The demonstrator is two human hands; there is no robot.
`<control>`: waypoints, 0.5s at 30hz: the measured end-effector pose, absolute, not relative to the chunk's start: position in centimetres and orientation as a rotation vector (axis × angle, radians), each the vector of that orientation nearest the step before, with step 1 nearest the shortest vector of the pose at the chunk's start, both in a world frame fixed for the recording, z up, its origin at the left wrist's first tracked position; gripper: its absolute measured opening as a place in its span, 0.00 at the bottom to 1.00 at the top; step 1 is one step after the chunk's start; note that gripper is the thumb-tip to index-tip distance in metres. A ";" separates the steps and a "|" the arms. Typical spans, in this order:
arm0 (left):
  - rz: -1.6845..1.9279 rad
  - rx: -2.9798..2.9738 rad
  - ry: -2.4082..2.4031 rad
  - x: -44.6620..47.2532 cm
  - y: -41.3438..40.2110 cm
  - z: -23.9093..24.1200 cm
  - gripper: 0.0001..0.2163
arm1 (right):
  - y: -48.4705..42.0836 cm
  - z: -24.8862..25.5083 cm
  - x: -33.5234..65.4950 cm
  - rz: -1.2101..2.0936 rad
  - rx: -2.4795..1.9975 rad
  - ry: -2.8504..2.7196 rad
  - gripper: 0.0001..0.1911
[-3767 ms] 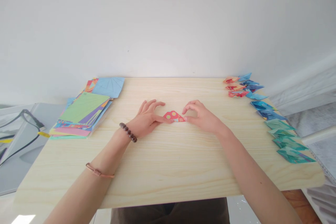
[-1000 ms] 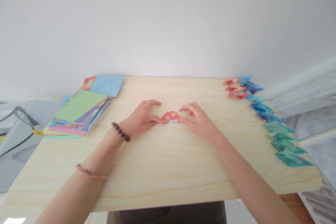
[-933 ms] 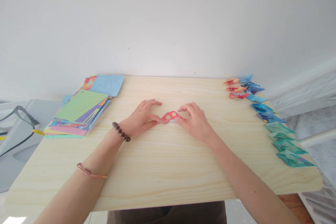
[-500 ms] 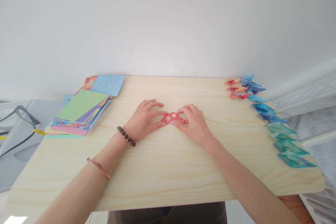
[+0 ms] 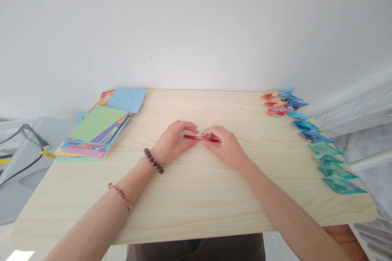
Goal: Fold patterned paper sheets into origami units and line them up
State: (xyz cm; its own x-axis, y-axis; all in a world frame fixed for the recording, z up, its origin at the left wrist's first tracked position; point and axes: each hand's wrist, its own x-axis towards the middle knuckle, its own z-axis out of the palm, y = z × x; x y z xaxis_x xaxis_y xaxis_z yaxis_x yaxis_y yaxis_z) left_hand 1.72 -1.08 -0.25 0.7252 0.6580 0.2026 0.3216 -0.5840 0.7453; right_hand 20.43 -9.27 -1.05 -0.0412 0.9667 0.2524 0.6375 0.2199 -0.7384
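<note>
Folded red patterned paper (image 5: 200, 138) looked thin and flat, edge-on above the pale wood-grain worktop (image 5: 196, 195) | it lay pinched between left hand (image 5: 171, 143) and right hand (image 5: 225, 149), each grip closed on one end (fingertips nearly meeting) | half a second before, its dotted face showed.
</note>
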 end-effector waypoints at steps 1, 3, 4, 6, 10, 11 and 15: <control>0.619 2.180 0.745 1.8 -1.2 -0.2 0.15 | -9.3 -1.0 20.4 0.610 -1.469 -1.731 0.05; 0.604 2.121 0.783 1.8 -1.3 0.0 0.16 | -9.3 -0.8 20.2 0.651 -1.441 -1.696 0.04; 0.588 2.104 0.804 1.9 -1.3 0.1 0.15 | -9.4 -0.7 20.1 0.651 -1.440 -1.689 0.04; 0.564 2.082 0.826 1.9 -1.4 0.3 0.11 | -9.5 -0.5 20.0 0.650 -1.443 -1.680 0.06; 0.577 2.011 0.844 2.1 -1.5 0.6 0.10 | -9.5 -0.3 19.9 0.727 -1.423 -1.622 0.12; 0.581 1.999 0.857 2.1 -1.6 0.7 0.10 | -9.5 -0.3 19.9 0.749 -1.415 -1.604 0.12; 0.557 1.986 0.833 2.2 -1.7 0.8 0.10 | -9.5 -0.5 19.8 0.806 -1.393 -1.565 0.12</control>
State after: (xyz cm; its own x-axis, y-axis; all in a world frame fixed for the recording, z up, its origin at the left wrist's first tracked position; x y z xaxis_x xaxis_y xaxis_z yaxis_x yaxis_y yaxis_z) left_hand 2.18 -1.74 0.79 0.6739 0.7362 0.0627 0.3386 -0.3832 0.8594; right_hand 19.79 -9.50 -0.46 0.0015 0.9831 0.1829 0.4218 0.1653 -0.8915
